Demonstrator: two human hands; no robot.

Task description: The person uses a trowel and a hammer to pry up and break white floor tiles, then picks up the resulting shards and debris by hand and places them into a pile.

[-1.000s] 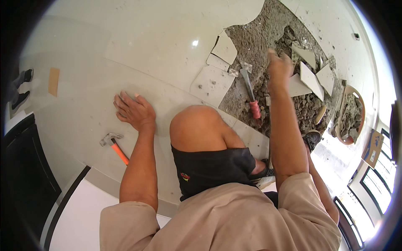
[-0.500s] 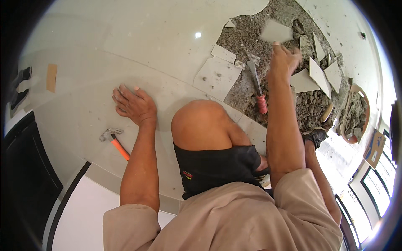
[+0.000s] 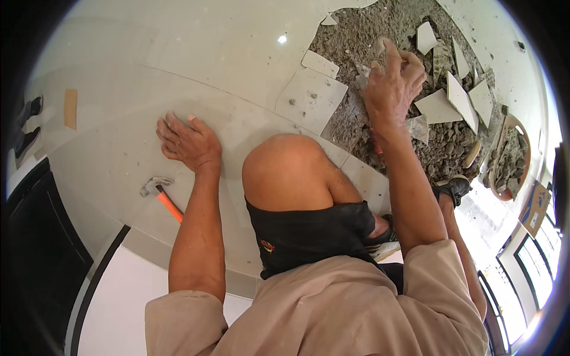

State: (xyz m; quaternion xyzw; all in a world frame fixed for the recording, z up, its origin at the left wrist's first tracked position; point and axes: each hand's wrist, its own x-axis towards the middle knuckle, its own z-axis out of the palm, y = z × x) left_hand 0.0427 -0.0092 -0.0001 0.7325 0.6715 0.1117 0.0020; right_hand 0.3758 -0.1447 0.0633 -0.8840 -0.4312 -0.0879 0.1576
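Observation:
My left hand (image 3: pixel 191 143) rests on the pale tiled floor (image 3: pixel 237 65), fingers spread and holding nothing. Below it lies a hammer (image 3: pixel 170 204) with an orange handle, partly hidden by my left forearm. My right hand (image 3: pixel 395 89) is over the broken-up patch of floor (image 3: pixel 338 44), its fingers apart and nothing visible in them. Beneath that hand is a chisel with a red handle (image 3: pixel 375 142), mostly covered by the hand and wrist. A loose tile piece (image 3: pixel 426 38) lies just beyond my fingers, and more broken tile pieces (image 3: pixel 461 102) lie to the right.
A cracked tile slab (image 3: pixel 312 98) borders the rubble on its left. At the right, a rounded container (image 3: pixel 525 155) holds grey rubble. A cardboard box (image 3: pixel 535 207) stands near the right edge. On the far left are a brown strip (image 3: pixel 70 109) and another person's shoes (image 3: pixel 28 141).
The tile piece that was blurred beyond my right hand now lies farther right on the rubble. My right hand has moved left, over the chisel. My left hand stays put.

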